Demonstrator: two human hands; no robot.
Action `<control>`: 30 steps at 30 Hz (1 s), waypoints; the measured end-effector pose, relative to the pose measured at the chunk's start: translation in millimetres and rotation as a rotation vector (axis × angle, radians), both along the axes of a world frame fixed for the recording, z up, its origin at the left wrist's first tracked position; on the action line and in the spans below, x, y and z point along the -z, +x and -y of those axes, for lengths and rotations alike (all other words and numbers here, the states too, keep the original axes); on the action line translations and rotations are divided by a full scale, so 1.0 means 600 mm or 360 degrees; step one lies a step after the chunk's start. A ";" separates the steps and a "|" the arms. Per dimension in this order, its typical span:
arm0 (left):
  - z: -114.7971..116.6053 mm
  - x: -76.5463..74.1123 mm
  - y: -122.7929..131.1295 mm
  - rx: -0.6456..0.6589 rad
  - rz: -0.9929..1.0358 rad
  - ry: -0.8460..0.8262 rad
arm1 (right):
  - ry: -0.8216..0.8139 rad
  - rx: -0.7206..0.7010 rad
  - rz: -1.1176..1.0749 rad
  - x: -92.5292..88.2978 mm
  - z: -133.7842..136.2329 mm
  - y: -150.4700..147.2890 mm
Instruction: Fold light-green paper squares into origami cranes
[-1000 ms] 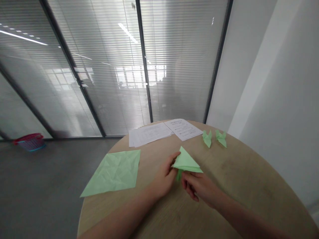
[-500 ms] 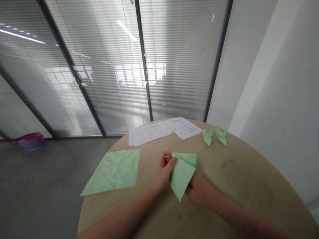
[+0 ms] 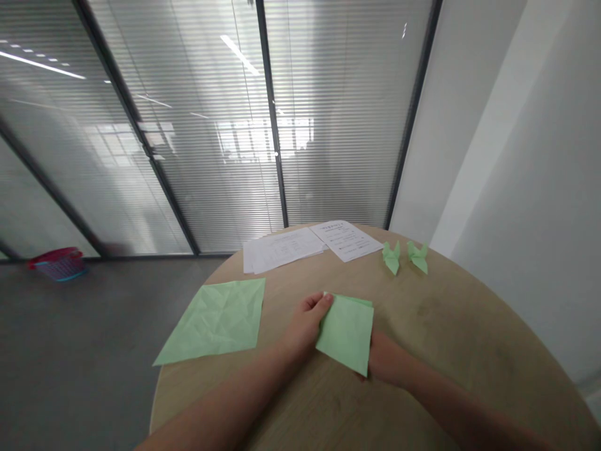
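A light green origami paper (image 3: 346, 332), folded into a small square with more than one layer along its top edge, is held above the table. My left hand (image 3: 306, 321) pinches its upper left corner between thumb and fingers. At the lower right edge, my right hand (image 3: 389, 359) grips the paper from behind; most of its fingers are hidden, with fingertips peeking out below the bottom corner. To the left lies a creased green sheet (image 3: 220, 321), spread flat and jutting past the table edge. Two folded green paper figures (image 3: 391, 257) (image 3: 417, 256) stand at the far right.
Printed white sheets (image 3: 286, 249) lie at the back of the round wooden table (image 3: 451, 351). A red and blue basket (image 3: 60, 264) sits on the grey floor to the left. Beyond the table is a glass partition with blinds (image 3: 225, 188), and a white wall (image 3: 530, 188) rises on the right.
The folded paper has gone from a kite-like shape with a flap standing out at upper right to a flat square. My right hand has shifted slightly right along its edge.
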State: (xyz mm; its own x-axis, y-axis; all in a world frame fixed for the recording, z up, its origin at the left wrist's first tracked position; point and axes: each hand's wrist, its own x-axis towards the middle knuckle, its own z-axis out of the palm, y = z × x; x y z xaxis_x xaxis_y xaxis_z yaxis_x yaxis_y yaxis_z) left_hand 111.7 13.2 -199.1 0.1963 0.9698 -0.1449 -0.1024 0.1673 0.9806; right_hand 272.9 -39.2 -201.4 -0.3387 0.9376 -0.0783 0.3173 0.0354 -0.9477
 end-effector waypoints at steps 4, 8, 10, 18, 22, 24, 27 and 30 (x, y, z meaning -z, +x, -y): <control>-0.011 -0.004 -0.010 -0.0019 -0.0036 0.0056 | -0.0251 -0.0070 -0.0138 0.002 0.000 0.002; -0.031 0.000 -0.030 -0.0177 -0.0141 0.0140 | -0.0182 0.0131 -0.0030 0.004 -0.021 0.024; -0.041 0.004 -0.039 -0.0217 -0.0223 0.0194 | -0.0032 0.0437 -0.0126 0.004 -0.036 0.037; -0.036 0.004 -0.034 0.0035 -0.0700 0.0551 | 0.0091 0.0440 -0.0492 0.022 -0.052 0.038; -0.037 0.007 -0.031 0.0086 -0.0841 0.0745 | -0.0148 0.0299 -0.0417 0.043 -0.055 0.034; -0.040 0.006 -0.034 0.0026 -0.0903 0.0797 | -0.0136 0.0358 -0.0328 0.050 -0.062 0.040; -0.041 0.004 -0.039 -0.0025 -0.1065 0.0954 | 0.0120 0.0452 -0.0064 0.053 -0.074 0.054; -0.033 0.005 -0.035 0.0149 -0.1349 0.1258 | 0.0386 0.0512 0.0344 0.051 -0.084 0.069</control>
